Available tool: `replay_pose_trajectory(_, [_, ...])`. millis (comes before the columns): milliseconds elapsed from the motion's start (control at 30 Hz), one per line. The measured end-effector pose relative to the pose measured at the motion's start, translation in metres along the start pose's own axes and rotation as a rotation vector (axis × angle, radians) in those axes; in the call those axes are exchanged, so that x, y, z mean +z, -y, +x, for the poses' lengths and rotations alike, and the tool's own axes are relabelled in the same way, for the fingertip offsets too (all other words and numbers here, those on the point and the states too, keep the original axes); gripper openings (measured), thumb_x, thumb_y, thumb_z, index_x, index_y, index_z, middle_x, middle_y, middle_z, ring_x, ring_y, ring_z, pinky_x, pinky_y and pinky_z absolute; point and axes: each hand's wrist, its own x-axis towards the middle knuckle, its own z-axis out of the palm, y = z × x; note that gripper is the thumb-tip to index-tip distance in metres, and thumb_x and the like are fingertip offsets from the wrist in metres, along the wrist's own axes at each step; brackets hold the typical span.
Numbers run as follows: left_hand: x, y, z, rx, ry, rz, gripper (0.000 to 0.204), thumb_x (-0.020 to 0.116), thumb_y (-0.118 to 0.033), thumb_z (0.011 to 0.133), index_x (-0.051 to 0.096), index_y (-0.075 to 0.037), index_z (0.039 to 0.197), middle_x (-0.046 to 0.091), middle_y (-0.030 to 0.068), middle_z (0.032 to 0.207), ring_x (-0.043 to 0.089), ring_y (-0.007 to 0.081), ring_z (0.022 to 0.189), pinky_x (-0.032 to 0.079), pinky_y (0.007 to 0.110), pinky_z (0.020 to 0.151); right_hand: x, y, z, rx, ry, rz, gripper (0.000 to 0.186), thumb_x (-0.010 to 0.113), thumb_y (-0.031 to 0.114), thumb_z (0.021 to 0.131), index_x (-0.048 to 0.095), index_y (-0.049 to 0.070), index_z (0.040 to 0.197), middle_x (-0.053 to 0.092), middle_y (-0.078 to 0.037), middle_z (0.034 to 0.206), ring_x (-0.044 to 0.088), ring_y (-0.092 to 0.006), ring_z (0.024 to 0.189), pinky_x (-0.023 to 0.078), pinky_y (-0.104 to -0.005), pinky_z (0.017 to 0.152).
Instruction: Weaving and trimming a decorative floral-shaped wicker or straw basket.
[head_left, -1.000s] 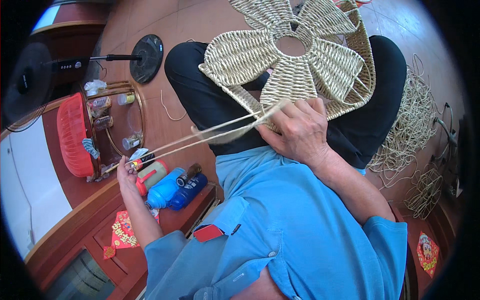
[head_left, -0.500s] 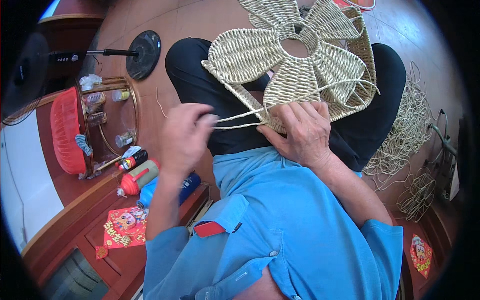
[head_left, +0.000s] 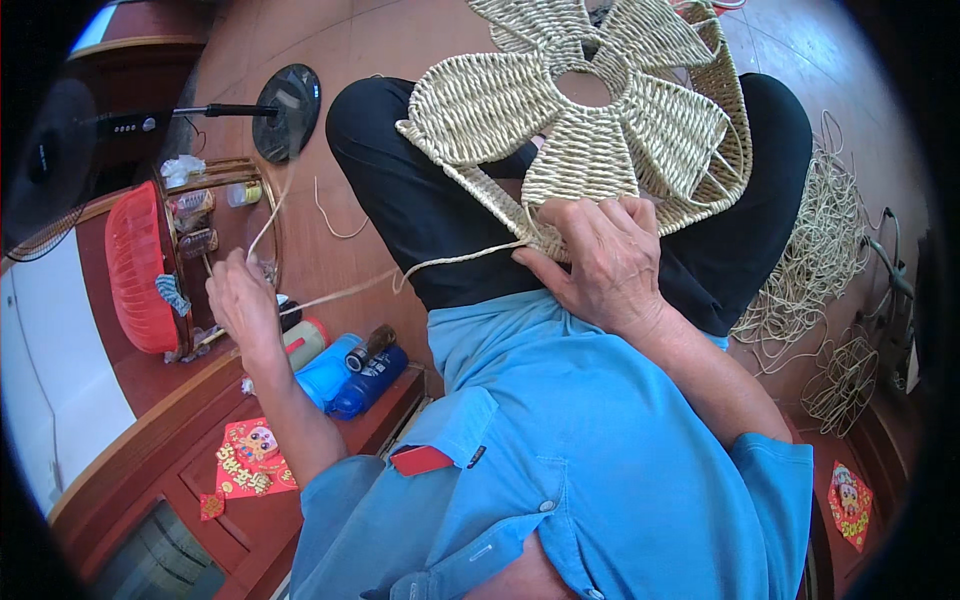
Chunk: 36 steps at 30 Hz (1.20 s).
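Observation:
A woven straw-coloured piece shaped like a flower [head_left: 490, 105], with broad petals around a round hole, rests across my lap. Its lower corner is pinched by my right hand [head_left: 610, 255], thumb beneath and fingers bent over the edge. From that corner a twisted straw cord [head_left: 455, 260] runs left to my left hand [head_left: 245, 300]. That hand is closed on the cord, out to the left, and a blurred loose length rises above it. How the cord passes through the weave under my right fingers is hidden.
A heap of loose cord [head_left: 805, 260] lies on the floor at right, with a smaller coil [head_left: 842, 385] nearer. At left are a fan base [head_left: 287, 112], a low rack with a red plastic basket [head_left: 138, 268], and blue bottles [head_left: 370, 385] on a wooden ledge.
My left hand has swung left and away from the woven piece, drawing the cord out with it. The loose end has left the petals. My right hand stays on the corner.

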Motion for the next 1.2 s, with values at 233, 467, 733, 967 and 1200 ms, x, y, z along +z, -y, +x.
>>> replay_pose_trajectory(233, [-0.028,-0.123,-0.08,0.502,0.486,-1.162,0.024,0.075,-0.013,0.102,0.075,-0.001,0.123,0.077,0.0163,0.108,0.075,0.0336,0.094,0.059,0.041,0.085,-0.006,0.0,-0.001,0.002,0.03,0.084,0.046,0.09,0.037,0.085,0.07,0.014,0.119,0.067,0.0,0.096,0.067,-0.0222,0.092,0.044,-0.0428,0.093])
replay_pose_trajectory(467, [-0.081,-0.144,-0.064,0.813,0.28,-1.122,0.01,0.079,-0.009,0.095,0.074,-0.003,0.102,0.071,0.0125,0.088,0.073,0.0334,0.081,0.057,0.045,0.069,-0.019,0.002,0.003,0.015,0.071,0.175,0.033,0.089,0.032,0.086,0.076,0.019,0.113,0.067,0.002,0.094,0.068,-0.021,0.091,0.043,-0.0421,0.091])
replay_pose_trajectory(733, [-0.073,-0.168,-0.032,0.389,-0.353,-0.984,0.022,0.085,-0.005,0.09,0.078,-0.009,0.111,0.073,0.008,0.099,0.069,0.0313,0.09,0.053,0.044,0.084,-0.026,-0.006,0.015,0.05,0.034,0.241,0.01,0.082,0.019,0.094,0.075,0.015,0.1,0.069,-0.003,0.095,0.069,-0.0232,0.086,0.046,-0.0391,0.082])
replay_pose_trajectory(967, [-0.055,-0.186,-0.073,0.468,-0.105,-1.316,0.018,0.085,-0.001,0.089,0.08,-0.005,0.106,0.072,0.0098,0.096,0.07,0.028,0.087,0.056,0.04,0.079,-0.038,-0.011,0.025,0.235,0.083,0.369,0.012,0.081,0.013,0.096,0.073,0.005,0.099,0.07,-0.01,0.093,0.072,-0.0313,0.081,0.056,-0.0433,0.074])
replay_pose_trajectory(1200, [-0.042,-0.206,-0.075,0.48,0.066,-1.333,0.02,0.082,-0.001,0.088,0.077,-0.008,0.106,0.069,0.0084,0.096,0.07,0.0299,0.092,0.058,0.042,0.08,-0.056,-0.014,0.023,0.351,0.15,0.401,0.013,0.082,0.011,0.096,0.073,0.002,0.1,0.073,-0.014,0.088,0.072,-0.0271,0.074,0.057,-0.0379,0.066])
